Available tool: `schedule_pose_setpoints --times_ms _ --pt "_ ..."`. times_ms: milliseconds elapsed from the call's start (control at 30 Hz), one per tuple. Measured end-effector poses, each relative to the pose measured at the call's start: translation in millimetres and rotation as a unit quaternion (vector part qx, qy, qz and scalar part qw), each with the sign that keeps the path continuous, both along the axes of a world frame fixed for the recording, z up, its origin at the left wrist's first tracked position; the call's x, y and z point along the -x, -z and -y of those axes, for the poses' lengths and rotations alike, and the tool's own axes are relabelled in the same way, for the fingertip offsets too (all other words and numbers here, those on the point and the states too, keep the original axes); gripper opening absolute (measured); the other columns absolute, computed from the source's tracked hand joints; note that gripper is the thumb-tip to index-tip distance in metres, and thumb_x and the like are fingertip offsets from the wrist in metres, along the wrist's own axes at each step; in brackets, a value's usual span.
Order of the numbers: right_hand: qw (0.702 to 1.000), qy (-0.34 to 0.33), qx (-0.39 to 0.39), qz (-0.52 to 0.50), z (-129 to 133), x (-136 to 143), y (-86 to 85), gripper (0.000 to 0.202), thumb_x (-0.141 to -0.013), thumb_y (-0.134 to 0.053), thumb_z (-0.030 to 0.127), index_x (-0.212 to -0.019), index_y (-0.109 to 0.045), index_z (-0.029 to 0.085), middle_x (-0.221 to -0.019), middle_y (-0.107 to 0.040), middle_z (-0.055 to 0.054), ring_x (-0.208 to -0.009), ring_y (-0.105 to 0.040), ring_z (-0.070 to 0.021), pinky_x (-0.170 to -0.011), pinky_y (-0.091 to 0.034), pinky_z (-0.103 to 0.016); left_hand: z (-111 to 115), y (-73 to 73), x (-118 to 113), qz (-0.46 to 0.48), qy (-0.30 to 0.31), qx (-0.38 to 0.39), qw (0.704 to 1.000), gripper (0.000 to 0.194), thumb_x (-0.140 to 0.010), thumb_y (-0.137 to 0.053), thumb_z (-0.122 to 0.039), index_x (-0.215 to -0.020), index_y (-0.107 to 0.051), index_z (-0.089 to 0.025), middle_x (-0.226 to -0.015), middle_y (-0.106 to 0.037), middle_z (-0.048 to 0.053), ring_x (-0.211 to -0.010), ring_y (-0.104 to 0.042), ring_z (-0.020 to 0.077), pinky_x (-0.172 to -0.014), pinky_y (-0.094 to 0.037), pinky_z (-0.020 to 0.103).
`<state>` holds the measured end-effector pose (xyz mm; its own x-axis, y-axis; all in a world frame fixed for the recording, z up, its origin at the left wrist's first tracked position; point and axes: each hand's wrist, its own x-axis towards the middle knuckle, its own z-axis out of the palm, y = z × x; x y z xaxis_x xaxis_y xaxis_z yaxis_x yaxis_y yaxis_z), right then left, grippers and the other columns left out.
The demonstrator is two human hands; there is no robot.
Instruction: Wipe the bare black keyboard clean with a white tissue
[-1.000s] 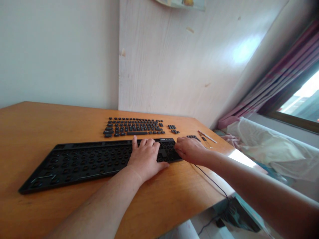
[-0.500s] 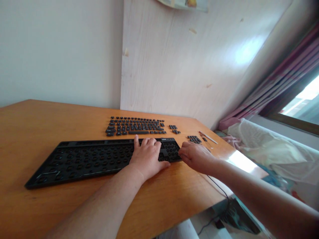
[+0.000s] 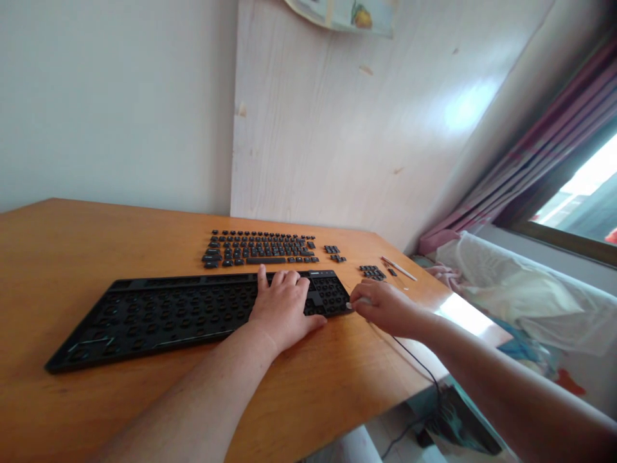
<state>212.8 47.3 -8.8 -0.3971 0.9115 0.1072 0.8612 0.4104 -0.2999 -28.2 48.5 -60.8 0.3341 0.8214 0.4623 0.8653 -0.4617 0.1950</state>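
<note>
A black keyboard [image 3: 178, 315] with its keycaps off lies aslant on the wooden desk. My left hand [image 3: 280, 299] rests across it right of the middle, fingers spread and thumb pointing right, hiding the keys beneath. At the keyboard's right end, my right hand [image 3: 380, 307] is closed in a pinch. Out of its fingertips pokes a small white-tipped thing [image 3: 350, 306], touching or very near the keyboard's right edge; the rest of it is mostly hidden. Behind the keyboard, loose black keycaps [image 3: 260, 247] are laid out in rows in keyboard order.
Further right lie a smaller group of keycaps [image 3: 372, 272], a thin white pen-like tool [image 3: 400, 268] and a small dark piece [image 3: 392, 272]. A black cable [image 3: 417, 360] runs over the front right edge of the desk [image 3: 299, 392]. A wall stands behind.
The white tip at my right fingertips has come into sight as the hand turned slightly. My left hand stays put on the keyboard. The view has tilted up a little.
</note>
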Motion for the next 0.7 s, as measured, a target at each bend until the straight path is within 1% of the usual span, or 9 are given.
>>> schedule_pose_setpoints --times_ms 67,100,167,267,333,400,533,633,700 --pt "0.987 0.048 0.063 -0.143 2.4 -0.2 4.0 0.014 -0.082 -0.061 0.032 -0.080 -0.065 0.018 -0.069 -0.058 -0.001 -0.062 -0.053 -0.0132 -0.058 -0.039 -0.025 0.4 -0.5 0.0 0.000 -0.001 -0.002 1.000 0.066 -0.068 -0.063 -0.071 -0.113 -0.061 -0.023 -0.119 -0.061 0.012 -0.117 -0.048 0.0336 -0.112 -0.003 0.065" --pt "0.968 0.071 0.104 -0.219 4.3 0.5 5.8 0.018 -0.082 -0.063 0.036 -0.080 -0.064 0.018 -0.064 -0.055 0.001 -0.056 -0.050 -0.0114 -0.053 -0.036 -0.024 0.7 -1.0 -0.1 -0.001 0.000 -0.005 1.000 0.065 -0.068 -0.064 -0.070 -0.112 -0.061 -0.023 -0.119 -0.061 0.012 -0.118 -0.048 0.0336 -0.112 -0.003 0.064" --pt "0.915 0.097 0.175 -0.351 8.8 2.7 8.7 0.025 -0.079 -0.067 0.042 -0.082 -0.063 0.018 -0.061 -0.053 0.003 -0.052 -0.045 -0.0089 -0.048 -0.032 -0.022 1.5 -2.6 -0.3 0.001 0.003 -0.013 1.000 0.064 -0.068 -0.065 -0.069 -0.112 -0.062 -0.023 -0.119 -0.061 0.011 -0.117 -0.048 0.0338 -0.113 -0.002 0.064" --pt "0.845 0.098 0.233 -0.472 14.5 5.5 11.7 0.026 -0.076 -0.072 0.040 -0.084 -0.065 0.016 -0.066 -0.057 0.000 -0.053 -0.046 -0.0081 -0.047 -0.033 -0.020 2.8 -5.6 -1.7 0.014 0.015 -0.025 0.999 0.063 -0.069 -0.064 -0.070 -0.111 -0.062 -0.023 -0.117 -0.063 0.011 -0.116 -0.050 0.0336 -0.113 -0.001 0.064" --pt "0.815 0.099 0.253 -0.512 16.9 6.6 13.3 0.024 -0.076 -0.073 0.038 -0.086 -0.066 0.016 -0.071 -0.061 -0.002 -0.055 -0.049 -0.0085 -0.046 -0.034 -0.020 3.9 -7.7 -3.9 0.029 0.039 -0.027 0.998 0.060 -0.073 -0.064 -0.067 -0.114 -0.061 -0.023 -0.118 -0.063 0.010 -0.116 -0.050 0.0326 -0.113 -0.005 0.064" --pt "0.794 0.099 0.269 -0.536 18.8 8.4 14.7 0.024 -0.076 -0.072 0.037 -0.087 -0.066 0.016 -0.073 -0.063 -0.003 -0.056 -0.052 -0.0089 -0.044 -0.033 -0.019 5.5 -10.1 -6.9 0.042 0.077 -0.027 0.996 0.055 -0.077 -0.064 -0.059 -0.118 -0.059 -0.024 -0.119 -0.062 0.009 -0.115 -0.051 0.0307 -0.114 -0.013 0.060" --pt "0.770 0.090 0.297 -0.557 23.7 16.6 17.2 0.021 -0.078 -0.071 0.035 -0.085 -0.065 0.016 -0.073 -0.063 -0.002 -0.057 -0.055 -0.0095 -0.042 -0.034 -0.017 10.9 -17.7 -13.3 0.050 0.156 -0.032 0.986 0.038 -0.086 -0.061 -0.042 -0.119 -0.059 -0.022 -0.111 -0.065 0.007 -0.109 -0.054 0.0253 -0.109 -0.030 0.048" --pt "0.761 0.077 0.317 -0.560 27.7 25.2 18.7 0.019 -0.078 -0.070 0.033 -0.086 -0.063 0.017 -0.076 -0.063 -0.003 -0.058 -0.054 -0.0092 -0.042 -0.032 -0.017 14.8 -25.0 -16.0 0.040 0.178 -0.032 0.983 0.022 -0.093 -0.052 -0.035 -0.106 -0.063 -0.021 -0.101 -0.065 0.006 -0.101 -0.056 0.0228 -0.098 -0.039 0.041" --pt "0.762 0.075 0.323 -0.557 29.6 30.1 19.5 0.020 -0.079 -0.069 0.034 -0.086 -0.062 0.017 -0.078 -0.063 -0.003 -0.059 -0.054 -0.0096 -0.043 -0.033 -0.018 16.0 -28.7 -16.5 0.023 0.179 -0.024 0.983 0.022 -0.096 -0.046 -0.032 -0.093 -0.064 -0.020 -0.093 -0.065 0.005 -0.094 -0.057 0.0218 -0.089 -0.043 0.038"
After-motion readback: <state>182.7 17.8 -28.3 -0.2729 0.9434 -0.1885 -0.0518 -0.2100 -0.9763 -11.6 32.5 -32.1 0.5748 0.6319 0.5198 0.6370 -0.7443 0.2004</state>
